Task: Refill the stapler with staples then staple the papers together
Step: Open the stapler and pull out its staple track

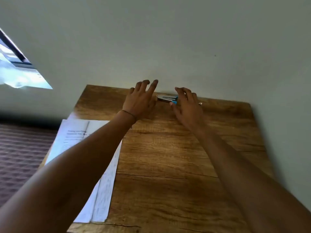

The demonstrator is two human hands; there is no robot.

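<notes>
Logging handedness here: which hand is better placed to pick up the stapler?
Likely the right hand: its thumb is at the blue end of the stapler; the left hand hovers beside the metal end, fingers spread.

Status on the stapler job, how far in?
Done: nothing visible. In hand: left hand and right hand, fingers spread, reach for the small blue and silver stapler at the wooden table's far edge; neither grips it. Left: refill, then staple the white printed papers lying at the table's left side.

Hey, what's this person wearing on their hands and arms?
No sleeves show in this view. The left hand has a thin dark braided bracelet at its wrist, and the right hand carries a small ring on one finger.
</notes>
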